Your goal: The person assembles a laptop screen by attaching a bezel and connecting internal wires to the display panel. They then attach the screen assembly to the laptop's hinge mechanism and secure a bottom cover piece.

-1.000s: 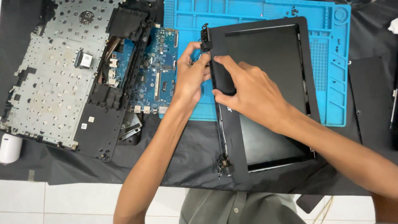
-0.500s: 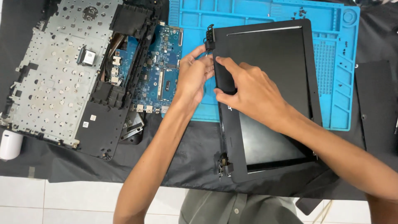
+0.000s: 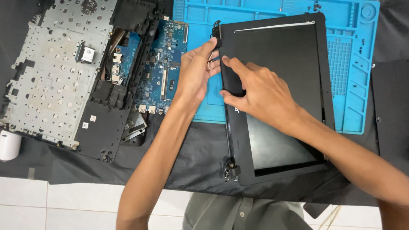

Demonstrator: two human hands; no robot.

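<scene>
A black laptop screen panel (image 3: 281,140) lies partly on a blue work mat (image 3: 353,64), its hinged edge toward the left. My left hand (image 3: 196,72) pinches that left edge near the top hinge (image 3: 216,32), fingers curled at the bezel. My right hand (image 3: 260,91) rests on the panel's left bezel, thumb and fingers gripping the edge strip just below the left hand. A second hinge (image 3: 230,168) shows at the panel's lower left corner.
A dismantled laptop base (image 3: 64,81) with its metal keyboard plate lies at left, a blue circuit board (image 3: 164,72) beside it. All sits on a black cloth (image 3: 187,157). A white object (image 3: 8,145) is at the far left edge.
The view has shifted slightly; both hands stay on the panel's left edge, my left fingers moving a little higher toward the top hinge.
</scene>
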